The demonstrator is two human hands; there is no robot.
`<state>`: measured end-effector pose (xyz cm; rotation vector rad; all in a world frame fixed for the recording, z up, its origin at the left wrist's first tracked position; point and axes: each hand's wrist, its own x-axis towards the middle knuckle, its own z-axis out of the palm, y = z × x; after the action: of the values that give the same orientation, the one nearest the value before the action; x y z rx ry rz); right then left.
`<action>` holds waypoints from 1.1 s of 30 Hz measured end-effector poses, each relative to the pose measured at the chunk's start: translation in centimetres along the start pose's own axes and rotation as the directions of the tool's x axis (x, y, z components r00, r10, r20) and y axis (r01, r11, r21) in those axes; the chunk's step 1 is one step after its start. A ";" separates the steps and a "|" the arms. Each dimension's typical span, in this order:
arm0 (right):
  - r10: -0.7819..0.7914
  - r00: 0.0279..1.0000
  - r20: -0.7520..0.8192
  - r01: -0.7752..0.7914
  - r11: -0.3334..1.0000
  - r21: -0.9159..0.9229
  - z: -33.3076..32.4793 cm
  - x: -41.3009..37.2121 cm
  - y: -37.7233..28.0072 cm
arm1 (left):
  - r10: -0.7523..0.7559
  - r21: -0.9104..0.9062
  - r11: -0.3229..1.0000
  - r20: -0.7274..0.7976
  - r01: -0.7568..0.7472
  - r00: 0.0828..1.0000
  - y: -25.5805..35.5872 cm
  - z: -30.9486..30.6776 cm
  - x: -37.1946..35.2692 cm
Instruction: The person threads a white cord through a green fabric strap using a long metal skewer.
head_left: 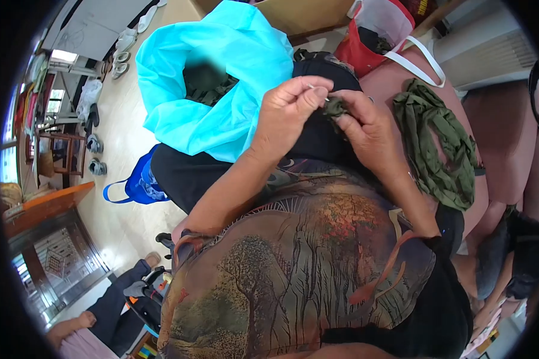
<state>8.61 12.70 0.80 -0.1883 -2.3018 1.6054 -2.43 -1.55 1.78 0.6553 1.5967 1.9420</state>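
Both hands meet above my lap in the head view. My left hand (287, 110) is closed in a pinch, thumb against forefinger, at the edge of a small bunched piece of dark green cloth (335, 107). A tiny pale sliver shows at its fingertips, too small to name. My right hand (365, 122) is closed on the green cloth between thumb and fingers. Just left of the hands, an open turquoise fabric bag (161, 102) holds dark green cloth pieces (206, 93). To the right lies a long heap of green cloth strips (437, 143) on the pink seat.
A red bag (362, 48) with a white handle stands at the top right. A blue bag (142, 179) hangs beside my left leg. Shoes (94, 143) line the floor at left. Other people sit nearby: a dark trouser leg (117, 311) at lower left, an arm (497, 293) at right.
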 end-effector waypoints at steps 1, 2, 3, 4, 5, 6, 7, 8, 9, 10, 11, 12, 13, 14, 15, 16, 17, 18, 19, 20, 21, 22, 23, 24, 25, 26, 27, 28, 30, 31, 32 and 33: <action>0.018 1.000 0.008 -0.018 1.000 -0.001 0.3 0.2 -0.8 | 0.001 -0.078 0.997 -0.017 -0.003 1.000 -0.5 -0.1 0.3; 0.036 0.999 0.015 -0.036 0.999 -0.004 0.3 0.3 -1.3 | -0.007 -0.112 0.994 -0.016 0.005 1.000 -0.6 -0.3 0.5; 0.008 0.999 0.041 -0.007 1.000 -0.009 0.0 0.5 -1.4 | -0.017 -0.147 0.989 -0.015 0.015 1.000 -0.8 -0.4 0.7; -0.001 0.999 0.035 0.003 0.999 -0.053 -0.2 0.7 -1.9 | -0.028 -0.182 0.983 -0.015 0.024 1.000 -0.8 -0.6 0.9; -0.010 0.999 0.031 0.013 0.995 -0.097 -0.2 1.0 -2.5 | -0.028 -0.213 0.977 0.014 0.031 0.999 -0.6 -0.6 1.0; -0.021 0.999 0.030 0.025 0.990 -0.142 -0.1 1.3 -2.8 | -0.007 -0.209 0.978 0.020 0.011 1.000 -0.3 -0.3 1.2; -0.067 0.997 0.030 0.071 0.986 -0.152 0.0 1.8 -2.6 | 0.015 -0.206 0.978 0.025 -0.009 1.000 0.0 0.1 1.3; -0.116 0.993 0.031 0.120 0.980 -0.160 0.2 2.4 -2.1 | 0.038 -0.202 0.979 0.030 -0.031 0.999 0.2 0.3 1.4; -0.166 0.986 0.030 0.168 0.971 -0.168 0.3 2.7 -1.9 | 0.090 -0.209 0.975 0.033 -0.082 0.995 0.2 0.0 1.6; -0.138 0.990 0.043 0.143 0.972 -0.186 0.1 2.7 -2.1 | 0.142 -0.213 0.968 0.035 -0.131 0.989 0.2 -0.9 2.1; -0.109 0.992 0.060 0.119 0.971 -0.208 -0.3 2.6 -2.5 | 0.194 -0.223 0.958 0.033 -0.182 0.980 0.3 -1.7 2.5; -0.079 0.994 0.080 0.095 0.974 -0.207 -0.7 2.3 -2.6 | 0.160 -0.309 0.939 -0.004 -0.154 0.987 1.1 -2.0 2.8; -0.050 0.994 0.101 0.070 0.976 -0.208 -1.1 2.0 -2.7 | 0.124 -0.391 0.911 -0.038 -0.129 0.992 2.3 -2.3 3.1; -0.024 0.992 0.124 0.047 0.982 -0.183 -1.5 1.7 -2.7 | 0.085 -0.469 0.877 -0.071 -0.109 0.994 3.2 -2.8 3.3; -0.001 0.989 0.150 0.025 0.987 -0.159 -1.8 1.4 -2.8 | 0.071 -0.511 0.856 -0.040 -0.082 0.997 3.0 -3.7 3.7; 0.027 0.990 0.142 -0.007 0.990 -0.143 -2.2 1.3 -3.0 | 0.102 -0.543 0.833 -0.032 -0.103 0.994 3.0 -4.4 4.1; 0.062 0.989 0.132 -0.046 0.991 -0.123 -2.5 1.0 -3.5 | 0.126 -0.574 0.811 -0.022 -0.116 0.992 3.0 -5.0 4.5; 0.098 0.988 0.118 -0.086 0.991 -0.103 -2.9 0.6 -3.7 | 0.150 -0.605 0.786 -0.008 -0.124 0.989 3.0 -5.9 5.0; 0.108 0.988 0.113 -0.096 0.990 -0.108 -3.4 0.0 -3.3 | 0.187 -0.615 0.765 -0.073 -0.192 0.980 3.2 -7.7 6.1; 0.121 0.986 0.111 -0.109 0.988 -0.110 -4.0 -0.7 -2.8 | 0.139 -0.636 0.751 -0.114 -0.180 0.984 3.4 -8.8 6.4; 0.131 0.985 0.116 -0.118 0.986 -0.115 -4.5 -1.1 -2.6 | 0.092 -0.657 0.733 -0.160 -0.176 0.983 4.0 -9.4 6.5; 0.048 0.990 0.129 -0.025 0.984 -0.178 -4.8 -1.3 -2.8 | 0.048 -0.676 0.714 -0.207 -0.179 0.977 4.6 -9.7 6.5; -0.037 0.989 0.143 0.070 0.969 -0.238 -4.9 -1.5 -3.0 | 0.041 -0.661 0.729 -0.216 -0.177 0.976 4.9 -9.4 6.5; -0.116 0.981 0.157 0.159 0.942 -0.295 -5.2 -1.7 -3.1 | 0.046 -0.676 0.715 -0.210 -0.179 0.977 4.8 -9.8 6.8; -0.240 0.954 0.181 0.290 0.895 -0.339 -5.6 -1.5 -3.0 | 0.052 -0.691 0.700 -0.204 -0.182 0.977 4.6 -10.4 7.3; -0.235 0.952 0.195 0.295 0.874 -0.386 -6.1 -1.8 -2.9 | 0.055 -0.706 0.685 -0.200 -0.183 0.978 4.4 -10.8 7.6; -0.231 0.950 0.211 0.303 0.848 -0.434 -6.8 -2.2 -2.9 | 0.051 -0.704 0.686 -0.202 -0.181 0.978 4.2 -11.0 7.6; -0.227 0.947 0.228 0.313 0.819 -0.481 -7.3 -2.4 -2.9 | 0.047 -0.704 0.687 -0.206 -0.182 0.977 3.9 -11.1 7.7; -0.113 0.975 0.189 0.203 0.793 -0.574 -7.8 -2.5 -2.0 | 0.063 -0.697 0.695 -0.183 -0.174 0.981 3.7 -10.3 8.0; -0.043 0.986 0.159 0.134 0.771 -0.622 -8.0 -2.9 -2.0 | 0.069 -0.697 0.699 -0.152 -0.156 0.986 2.9 -8.3 8.0; -0.102 0.985 0.137 0.162 0.802 -0.575 -7.3 -2.3 -2.4 | 0.079 -0.688 0.711 -0.127 -0.145 0.989 2.7 -6.7 8.0; -0.158 0.982 0.102 0.188 0.823 -0.536 -6.2 -1.1 -3.5 | 0.094 -0.667 0.731 -0.115 -0.146 0.989 2.9 -4.9 8.0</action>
<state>11.99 16.67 5.84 -0.0605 -2.6759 0.8416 -11.92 -0.15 3.95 0.3796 0.7669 2.4516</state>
